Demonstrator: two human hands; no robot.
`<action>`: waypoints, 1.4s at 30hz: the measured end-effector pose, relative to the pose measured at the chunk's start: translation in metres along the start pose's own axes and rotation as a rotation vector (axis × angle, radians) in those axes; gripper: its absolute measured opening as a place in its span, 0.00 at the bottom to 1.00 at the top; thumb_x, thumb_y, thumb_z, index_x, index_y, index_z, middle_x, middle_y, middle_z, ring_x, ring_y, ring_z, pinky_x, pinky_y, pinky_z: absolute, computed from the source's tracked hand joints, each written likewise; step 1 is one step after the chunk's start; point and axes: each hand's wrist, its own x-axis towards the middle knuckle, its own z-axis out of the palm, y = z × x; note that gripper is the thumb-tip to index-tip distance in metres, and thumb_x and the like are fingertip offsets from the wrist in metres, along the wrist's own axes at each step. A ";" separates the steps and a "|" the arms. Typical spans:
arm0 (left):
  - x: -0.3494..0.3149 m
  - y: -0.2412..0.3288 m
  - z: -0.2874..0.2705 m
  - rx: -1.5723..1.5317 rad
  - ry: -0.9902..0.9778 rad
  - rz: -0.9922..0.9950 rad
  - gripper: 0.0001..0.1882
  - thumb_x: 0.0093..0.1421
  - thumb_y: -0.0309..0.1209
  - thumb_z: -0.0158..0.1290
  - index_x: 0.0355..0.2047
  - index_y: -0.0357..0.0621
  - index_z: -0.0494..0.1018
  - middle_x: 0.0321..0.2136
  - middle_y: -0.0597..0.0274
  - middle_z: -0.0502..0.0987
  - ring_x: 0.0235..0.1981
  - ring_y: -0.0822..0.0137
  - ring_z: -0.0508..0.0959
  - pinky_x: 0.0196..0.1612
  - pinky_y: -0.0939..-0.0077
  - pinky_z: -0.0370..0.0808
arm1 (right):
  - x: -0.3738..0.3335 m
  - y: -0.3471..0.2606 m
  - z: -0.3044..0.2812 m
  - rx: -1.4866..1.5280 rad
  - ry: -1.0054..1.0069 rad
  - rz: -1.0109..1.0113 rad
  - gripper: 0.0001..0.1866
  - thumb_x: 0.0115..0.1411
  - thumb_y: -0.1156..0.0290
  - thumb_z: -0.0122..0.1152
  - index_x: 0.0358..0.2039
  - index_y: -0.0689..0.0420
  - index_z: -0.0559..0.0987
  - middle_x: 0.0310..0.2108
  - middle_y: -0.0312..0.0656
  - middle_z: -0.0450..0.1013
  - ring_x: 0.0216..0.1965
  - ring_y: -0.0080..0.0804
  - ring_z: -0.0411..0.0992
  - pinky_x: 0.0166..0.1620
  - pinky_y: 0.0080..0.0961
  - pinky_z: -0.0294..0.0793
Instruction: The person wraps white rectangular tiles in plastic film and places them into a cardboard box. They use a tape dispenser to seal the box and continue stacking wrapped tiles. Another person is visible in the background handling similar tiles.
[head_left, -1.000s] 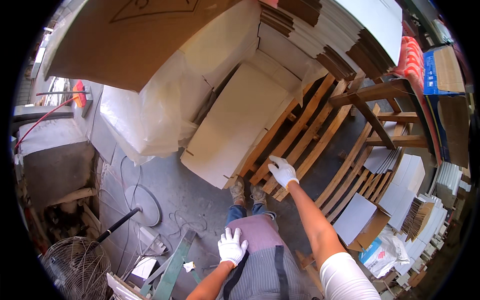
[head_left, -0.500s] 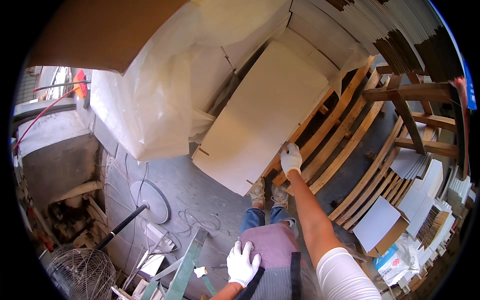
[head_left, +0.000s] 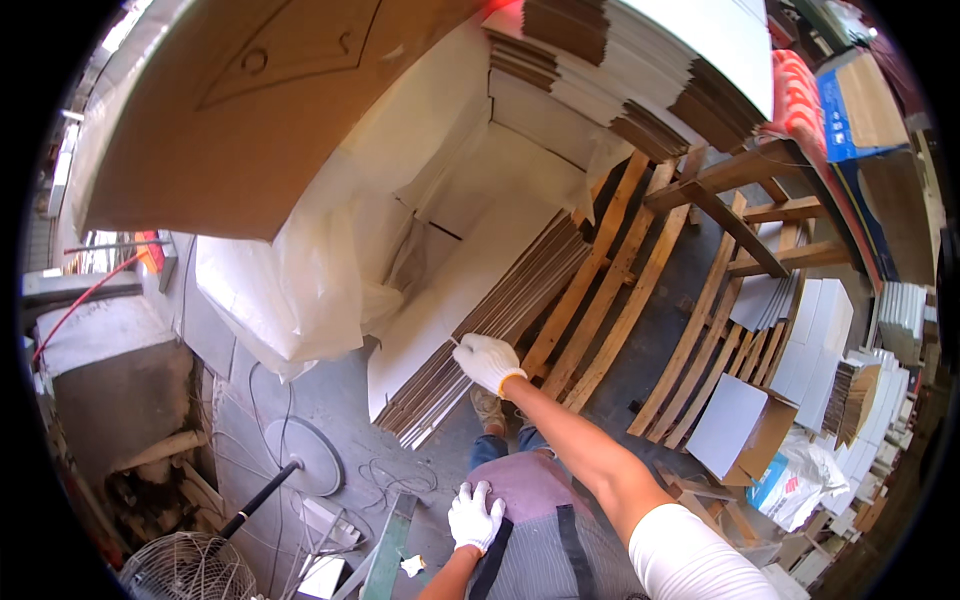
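A stack of white-faced cardboard sheets (head_left: 430,352) with brown edges lies ahead of me, its layered side turned toward my right. My right hand (head_left: 488,362), in a white knit glove, is at the near part of that side. Its fingers are curled in and closed at the top edge of a sheet; the palm side is hidden. My left hand (head_left: 475,517), gloved in white too, lies with spread fingers on the purple cloth (head_left: 525,483) over my lap and holds nothing.
Wooden pallet slats (head_left: 610,280) run along the right of the stack. Translucent plastic sheeting (head_left: 290,270) hangs at its left, below a large brown cardboard box (head_left: 230,130). A fan (head_left: 190,568) and a green metal frame (head_left: 388,545) stand near at left, with loose cables on the floor.
My right hand has moved left along with the sheets' edge, and the layered side of the stack now shows. The view has shifted; my left hand stays on my lap.
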 end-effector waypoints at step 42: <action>-0.152 0.198 -0.095 -1.079 -0.750 0.195 0.26 0.71 0.41 0.43 0.63 0.37 0.64 0.58 0.52 0.73 0.55 0.57 0.75 0.58 0.62 0.73 | -0.713 0.206 -0.118 0.388 0.743 -0.037 0.18 0.61 0.53 0.52 0.30 0.54 0.78 0.19 0.47 0.76 0.24 0.47 0.77 0.29 0.46 0.74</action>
